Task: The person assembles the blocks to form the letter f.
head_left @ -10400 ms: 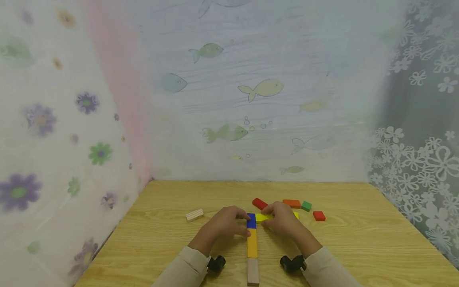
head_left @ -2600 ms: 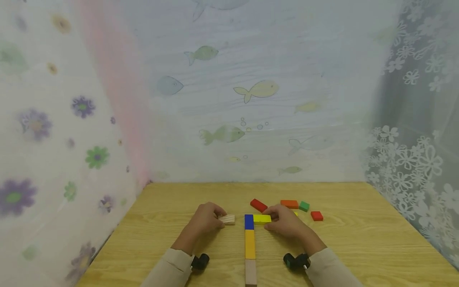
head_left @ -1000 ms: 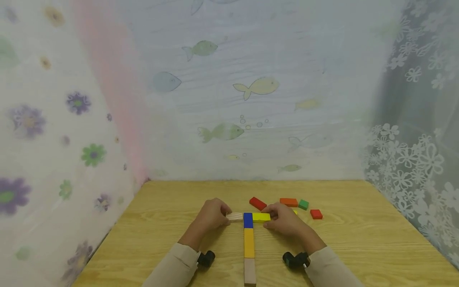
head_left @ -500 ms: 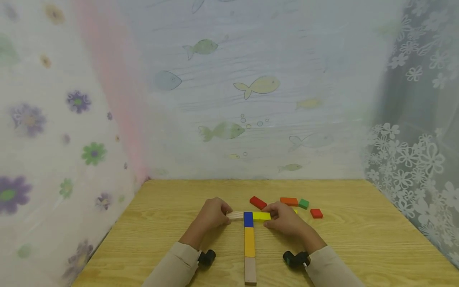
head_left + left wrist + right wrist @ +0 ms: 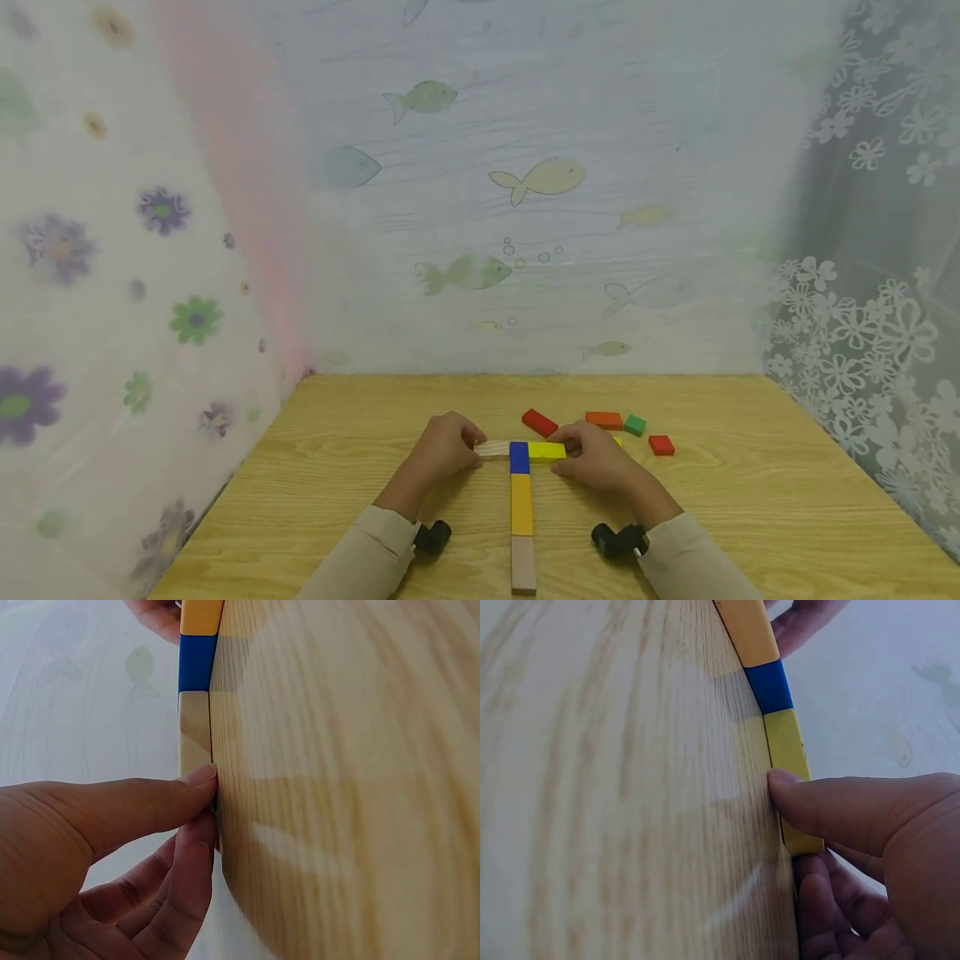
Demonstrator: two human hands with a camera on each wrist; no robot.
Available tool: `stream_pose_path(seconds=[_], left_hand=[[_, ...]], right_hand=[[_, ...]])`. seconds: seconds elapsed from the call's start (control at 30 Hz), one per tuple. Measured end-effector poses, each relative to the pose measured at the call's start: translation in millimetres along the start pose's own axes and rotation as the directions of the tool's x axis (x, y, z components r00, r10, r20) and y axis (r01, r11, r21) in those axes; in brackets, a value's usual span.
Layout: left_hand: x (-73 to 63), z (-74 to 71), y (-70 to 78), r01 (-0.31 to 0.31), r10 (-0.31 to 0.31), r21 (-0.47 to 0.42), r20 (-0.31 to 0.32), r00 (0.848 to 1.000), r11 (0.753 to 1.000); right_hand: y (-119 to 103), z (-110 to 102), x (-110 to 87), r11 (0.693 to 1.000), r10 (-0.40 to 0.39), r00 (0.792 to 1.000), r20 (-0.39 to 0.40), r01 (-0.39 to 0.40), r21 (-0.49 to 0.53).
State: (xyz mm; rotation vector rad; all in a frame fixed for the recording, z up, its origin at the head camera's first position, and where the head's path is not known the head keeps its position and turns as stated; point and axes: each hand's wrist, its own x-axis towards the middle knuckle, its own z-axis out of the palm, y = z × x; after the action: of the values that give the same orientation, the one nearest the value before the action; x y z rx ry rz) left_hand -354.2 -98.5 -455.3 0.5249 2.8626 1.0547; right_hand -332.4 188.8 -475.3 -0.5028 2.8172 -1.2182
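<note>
Striped block [image 5: 492, 450], pinched by the left hand [image 5: 441, 447], is now touching the blue block [image 5: 519, 457] at nine o'clock, its gap closed, apparently giving the T-shape [image 5: 521, 500] both arms, while the right hand [image 5: 602, 460] is gripping the yellow block [image 5: 546, 452] at three o'clock.

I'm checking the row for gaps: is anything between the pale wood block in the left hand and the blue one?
Nothing visible: the left hand pinches the pale wood block near its outer end, and its other end meets the blue block with no visible gap.
</note>
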Motion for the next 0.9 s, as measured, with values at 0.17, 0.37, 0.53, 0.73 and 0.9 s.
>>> stream_pose_path(seconds=[0.17,0.37,0.53,0.73,0.9], left_hand=[[-0.7,-1.2,1.1,0.002,-0.002,-0.011,0.005,1.0,1.0],[0.0,-0.2,0.2,0.003,-0.003,-0.02,0.01,1.0,1.0],[0.6,1.1,-2.1,0.0,0.0,-0.019,0.01,1.0,1.0],[-1.0,0.5,-0.2,0.011,-0.011,-0.023,0.01,1.0,1.0],[-1.7,-1.3,0.4,0.011,-0.011,-0.033,0.008,1.0,0.999]], right_hand=[[-0.6,-0.3,0.2,1.0,-0.001,1.0,0.002,0.001,0.004],[0.0,0.1,0.7,1.0,0.004,1.0,0.001,-0.004,0.012],[0.2,0.3,0.6,1.0,0.008,1.0,0.005,-0.008,0.022],[-0.6,0.2,0.4,1.0,0.003,1.0,0.008,-0.004,0.027],[0.3,0.7,0.5,1.0,0.003,1.0,0.007,-0.003,0.021]])
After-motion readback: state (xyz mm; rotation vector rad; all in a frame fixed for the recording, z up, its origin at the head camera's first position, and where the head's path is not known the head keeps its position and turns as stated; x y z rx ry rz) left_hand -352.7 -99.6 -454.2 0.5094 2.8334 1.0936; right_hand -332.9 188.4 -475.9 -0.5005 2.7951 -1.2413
